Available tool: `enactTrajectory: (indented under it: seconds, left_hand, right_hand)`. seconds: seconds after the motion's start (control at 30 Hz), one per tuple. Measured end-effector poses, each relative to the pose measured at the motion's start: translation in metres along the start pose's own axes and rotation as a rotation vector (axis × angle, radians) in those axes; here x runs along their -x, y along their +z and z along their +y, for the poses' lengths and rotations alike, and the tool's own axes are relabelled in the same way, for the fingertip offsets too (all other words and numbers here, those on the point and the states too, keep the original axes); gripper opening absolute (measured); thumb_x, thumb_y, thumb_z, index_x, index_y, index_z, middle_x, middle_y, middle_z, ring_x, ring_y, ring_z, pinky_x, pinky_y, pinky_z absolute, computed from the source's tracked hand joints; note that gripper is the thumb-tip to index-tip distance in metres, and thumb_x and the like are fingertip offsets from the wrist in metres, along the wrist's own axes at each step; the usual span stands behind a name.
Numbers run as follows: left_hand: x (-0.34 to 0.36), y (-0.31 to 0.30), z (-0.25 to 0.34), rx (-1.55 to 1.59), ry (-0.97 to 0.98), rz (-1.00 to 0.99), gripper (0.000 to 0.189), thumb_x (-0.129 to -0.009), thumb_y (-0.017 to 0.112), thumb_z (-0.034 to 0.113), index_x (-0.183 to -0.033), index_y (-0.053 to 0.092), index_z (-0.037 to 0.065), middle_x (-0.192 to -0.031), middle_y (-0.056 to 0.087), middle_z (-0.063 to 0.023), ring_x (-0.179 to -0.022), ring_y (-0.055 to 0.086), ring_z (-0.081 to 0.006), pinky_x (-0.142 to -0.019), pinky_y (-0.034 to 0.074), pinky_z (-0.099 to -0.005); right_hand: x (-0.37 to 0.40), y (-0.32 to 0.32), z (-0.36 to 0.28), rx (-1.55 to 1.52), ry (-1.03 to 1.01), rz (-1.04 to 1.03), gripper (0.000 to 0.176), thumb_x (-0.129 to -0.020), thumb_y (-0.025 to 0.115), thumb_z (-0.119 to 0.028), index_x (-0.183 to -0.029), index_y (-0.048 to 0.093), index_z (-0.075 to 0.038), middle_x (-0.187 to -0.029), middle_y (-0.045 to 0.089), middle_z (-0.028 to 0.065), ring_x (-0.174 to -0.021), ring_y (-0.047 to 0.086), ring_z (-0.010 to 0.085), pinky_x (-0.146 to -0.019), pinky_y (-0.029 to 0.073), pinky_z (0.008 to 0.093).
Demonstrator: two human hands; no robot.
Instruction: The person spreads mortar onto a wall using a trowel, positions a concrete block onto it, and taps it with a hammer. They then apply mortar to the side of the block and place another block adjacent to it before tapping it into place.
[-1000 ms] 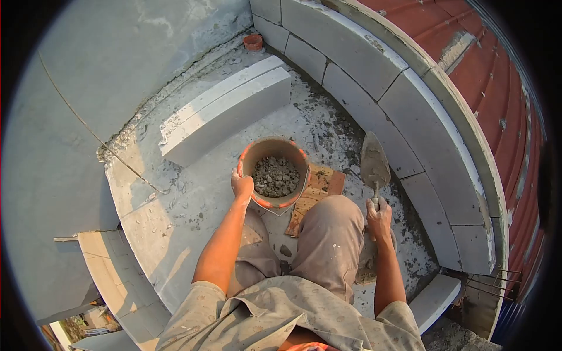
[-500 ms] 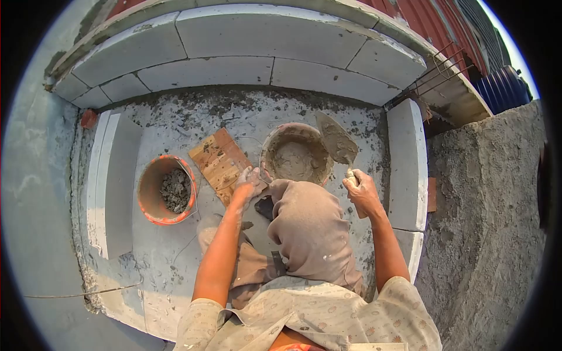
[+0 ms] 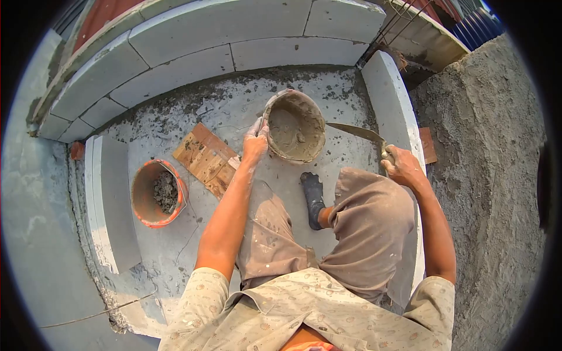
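My left hand [image 3: 256,140] is closed on the left rim of a bucket of wet mortar [image 3: 319,137], its mouth facing up toward me. Grey mortar coats the inside and lies in the bottom. In my right hand [image 3: 403,165] is a trowel [image 3: 358,132], gripped by its handle, with the blade seen nearly edge-on and its tip close to the bucket's right side. A wooden board [image 3: 205,159] lies on the floor to the left of my left forearm.
An orange bucket [image 3: 136,196] with lumpy grey mortar stands at the left, near upright white blocks [image 3: 114,205]. A white block wall [image 3: 216,29] curves along the back, another block [image 3: 389,102] edges the right. My sock-covered foot [image 3: 312,193] is below the mortar bucket.
My view and body have shifted. My left hand has gone up to the bucket's rim, and the trowel has turned from blade flat to nearly edge-on. My right knee has moved right, uncovering my foot.
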State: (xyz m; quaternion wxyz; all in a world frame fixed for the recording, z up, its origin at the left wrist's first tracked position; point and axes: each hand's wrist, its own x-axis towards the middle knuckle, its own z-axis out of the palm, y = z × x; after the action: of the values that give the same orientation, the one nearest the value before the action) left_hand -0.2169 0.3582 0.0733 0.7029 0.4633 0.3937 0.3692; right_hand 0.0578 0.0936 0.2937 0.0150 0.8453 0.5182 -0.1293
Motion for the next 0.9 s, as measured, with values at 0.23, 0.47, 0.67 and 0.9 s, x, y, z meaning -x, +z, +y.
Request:
enactTrajectory:
  seconds: [0.23, 0.47, 0.67, 0.9]
  left_hand:
    - [0.002, 0.026, 0.026, -0.029, -0.007, -0.141, 0.047, -0.101, 0.056, 0.015, -0.145, 0.045, 0.000, -0.145, 0.050, -0.0092, -0.131, 0.048, -0.0146, -0.110, 0.036, -0.0255]
    - [0.007, 0.040, 0.023, -0.053, -0.011, -0.178, 0.049, -0.102, 0.056, 0.028, -0.144, 0.048, 0.003, -0.139, 0.055, -0.0035, -0.126, 0.049, -0.0114, -0.107, 0.038, -0.0245]
    - [0.011, 0.047, 0.024, 0.141, -0.067, -0.186, 0.054, -0.101, 0.058, 0.035, -0.143, 0.048, 0.003, -0.138, 0.056, -0.0044, -0.127, 0.049, -0.0114, -0.108, 0.037, -0.0244]
    - [0.004, 0.007, 0.010, -0.038, 0.003, -0.048, 0.051, -0.104, 0.051, 0.037, -0.143, 0.049, 0.005, -0.139, 0.055, -0.0048, -0.126, 0.049, -0.0146, -0.107, 0.037, -0.0256]
  right_hand:
    - [-0.101, 0.044, -0.019, 0.225, -0.136, -0.094, 0.035, -0.080, 0.062, -0.011, -0.113, 0.056, -0.004, -0.091, 0.069, 0.0214, -0.090, 0.068, 0.0383, -0.078, 0.054, 0.0478]
    - [-0.113, 0.059, -0.010, 0.103, -0.112, -0.030, 0.016, -0.085, 0.061, -0.016, -0.090, 0.062, -0.001, -0.084, 0.069, 0.0223, -0.079, 0.068, 0.0399, -0.072, 0.054, 0.0499]
    - [-0.098, 0.080, -0.032, -0.291, -0.101, -0.599, 0.033, -0.090, 0.062, -0.026, -0.084, 0.063, 0.006, -0.071, 0.062, 0.0162, -0.071, 0.056, 0.0236, -0.072, 0.046, 0.0427]
    - [-0.138, 0.042, -0.046, 0.153, -0.411, -0.101, 0.012, -0.085, 0.060, -0.015, -0.085, 0.063, -0.004, -0.089, 0.069, 0.0205, -0.081, 0.068, 0.0373, -0.074, 0.052, 0.0491]
